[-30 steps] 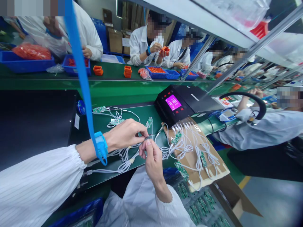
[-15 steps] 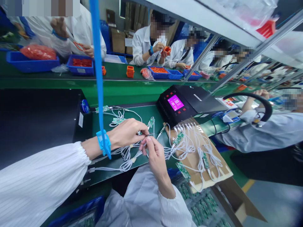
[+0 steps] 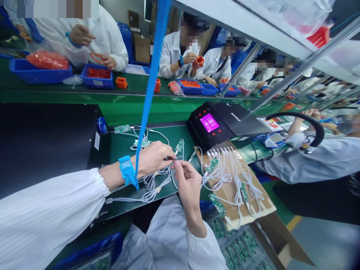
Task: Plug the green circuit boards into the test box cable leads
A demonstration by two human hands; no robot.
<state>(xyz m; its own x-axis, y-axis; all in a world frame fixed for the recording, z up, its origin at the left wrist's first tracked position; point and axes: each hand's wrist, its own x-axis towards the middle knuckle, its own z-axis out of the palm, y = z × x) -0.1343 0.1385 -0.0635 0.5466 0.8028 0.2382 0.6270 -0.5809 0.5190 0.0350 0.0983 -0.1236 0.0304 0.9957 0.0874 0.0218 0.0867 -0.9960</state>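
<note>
My left hand (image 3: 157,156), with a blue band (image 3: 128,170) on its wrist, is closed in a pinch at the middle of the bench. Fingertips of my right hand (image 3: 189,183) meet it from the front right, also pinched. Between them shows a small thin piece, mostly hidden by the fingers; its kind is unclear. Just behind the hands lies a green circuit board (image 3: 179,146) with a white cable. Bundled white cables (image 3: 152,193) run beneath and in front of my left hand. Another circuit board (image 3: 142,143) lies behind my left wrist.
A black tester with a lit screen (image 3: 209,122) stands behind right, white cables plugged in its front. Circuit boards (image 3: 218,204) lie on a cardboard sheet (image 3: 253,208). A black box (image 3: 47,146) stands left. A blue strap (image 3: 150,86) hangs across the view. Co-workers sit opposite.
My right hand has shifted slightly right, its fingers still meeting my left fingertips. The blue strap's upper part has swung right. Across the bench, a co-worker's raised hand has lowered, and orange frames show more plainly.
</note>
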